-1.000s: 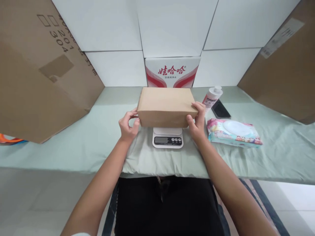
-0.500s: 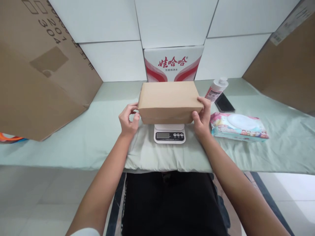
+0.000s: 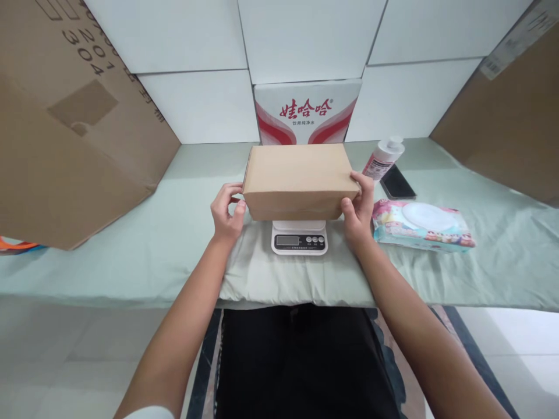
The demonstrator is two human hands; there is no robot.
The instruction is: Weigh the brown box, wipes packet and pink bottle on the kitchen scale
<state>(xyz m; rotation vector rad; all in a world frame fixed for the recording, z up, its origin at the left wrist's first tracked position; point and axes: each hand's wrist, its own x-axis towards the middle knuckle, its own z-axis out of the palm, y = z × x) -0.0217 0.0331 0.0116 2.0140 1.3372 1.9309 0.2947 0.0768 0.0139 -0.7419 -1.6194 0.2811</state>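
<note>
A closed brown cardboard box point(image 3: 301, 169) rests on a small white kitchen scale point(image 3: 299, 241), covering most of its platform. The scale's grey display and buttons show below the box's front; no digits can be read on it. My left hand point(image 3: 227, 214) is at the box's left side, fingers curled against the edge and the thumb near the front corner. With the thumb on the front face and fingers over the top edge, my right hand point(image 3: 358, 210) grips the front right corner. The far fingers of both hands are partly hidden.
Right of the box are a white bottle point(image 3: 384, 158), a black phone point(image 3: 397, 183) and a wet-wipes pack point(image 3: 423, 226). Large cartons flank the green-clothed table point(image 3: 131, 256) at left point(image 3: 78, 151) and right point(image 3: 506, 110). A red-and-white carton point(image 3: 308, 113) stands behind.
</note>
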